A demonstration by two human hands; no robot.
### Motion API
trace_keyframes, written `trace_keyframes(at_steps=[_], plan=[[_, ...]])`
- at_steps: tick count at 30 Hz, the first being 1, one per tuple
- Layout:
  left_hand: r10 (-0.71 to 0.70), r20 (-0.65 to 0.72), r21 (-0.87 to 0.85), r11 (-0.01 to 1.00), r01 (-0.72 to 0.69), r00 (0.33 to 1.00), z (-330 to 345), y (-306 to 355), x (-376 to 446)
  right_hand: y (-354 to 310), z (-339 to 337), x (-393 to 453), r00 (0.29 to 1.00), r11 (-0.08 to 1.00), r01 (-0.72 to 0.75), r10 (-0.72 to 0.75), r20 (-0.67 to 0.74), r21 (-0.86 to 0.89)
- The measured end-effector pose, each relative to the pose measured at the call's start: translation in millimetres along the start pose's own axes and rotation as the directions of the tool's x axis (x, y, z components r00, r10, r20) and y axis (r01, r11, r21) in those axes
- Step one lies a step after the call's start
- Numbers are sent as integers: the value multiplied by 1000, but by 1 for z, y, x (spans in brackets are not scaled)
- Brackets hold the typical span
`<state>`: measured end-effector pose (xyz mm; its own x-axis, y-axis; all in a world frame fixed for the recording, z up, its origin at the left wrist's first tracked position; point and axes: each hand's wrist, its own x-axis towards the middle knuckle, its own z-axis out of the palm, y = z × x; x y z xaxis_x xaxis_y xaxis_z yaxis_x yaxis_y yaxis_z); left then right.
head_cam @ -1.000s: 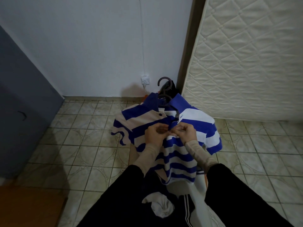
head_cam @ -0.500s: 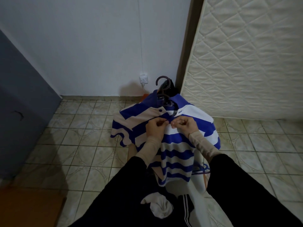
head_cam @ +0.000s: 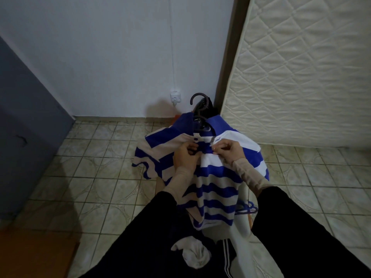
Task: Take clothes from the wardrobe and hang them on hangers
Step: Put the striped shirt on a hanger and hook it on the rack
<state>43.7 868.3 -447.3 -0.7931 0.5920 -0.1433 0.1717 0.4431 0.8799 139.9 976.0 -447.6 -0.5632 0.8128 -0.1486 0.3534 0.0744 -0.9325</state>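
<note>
As both hands creep up the placket, left hand (head_cam: 185,155) and right hand (head_cam: 227,150) pinch the striped polo (head_cam: 216,183) shut just below its hanger (head_cam: 198,109), nearly hung.

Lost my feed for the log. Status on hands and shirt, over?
Left hand and right hand both pinching the placket. Blue-and-white striped polo shirt already on the dark hanger. Nothing in the way.

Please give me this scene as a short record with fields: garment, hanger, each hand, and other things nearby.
garment: blue and white striped polo shirt, already on a hanger
hanger: dark hook above the collar
left hand: pinching the placket near a button
right hand: pinching the opposite placket edge
nearby: white cloth below, mattress upright at right
</note>
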Motion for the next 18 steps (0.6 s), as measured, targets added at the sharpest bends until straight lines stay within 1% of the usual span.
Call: trace_keyframes(at_steps=[3,5,8,10,12,14,16,18], plan=[[63,-25,-17,998,-63,998,-4,2,3,-5,-4,-3,1000,998,-10,9,-21,-56],[109,-52,-54,992,-112,993,-8,3,6,-7,-3,-5,998,994,-3,-4,-65,-105],[169,-115,-58,983,-177,979,-11,6,9,-12,1,-6,990,989,-28,8,-140,-142],[161,-147,-49,984,-170,976,-12,10,9,-16,5,-5,984,982,-42,8,-180,-187],[129,-170,-38,990,-137,977,-11,15,11,-19,7,-5,978,966,-50,-4,-208,-254],[99,-182,-18,994,-104,978,-10,21,13,-20,7,-5,972,955,-75,7,-234,-285],[84,-175,5,996,-84,981,-10,26,16,-19,6,-6,970,963,-56,-9,-242,-262],[75,-137,-16,997,-78,988,-10,30,20,-19,4,-7,973,977,-9,-40,-226,-212]])
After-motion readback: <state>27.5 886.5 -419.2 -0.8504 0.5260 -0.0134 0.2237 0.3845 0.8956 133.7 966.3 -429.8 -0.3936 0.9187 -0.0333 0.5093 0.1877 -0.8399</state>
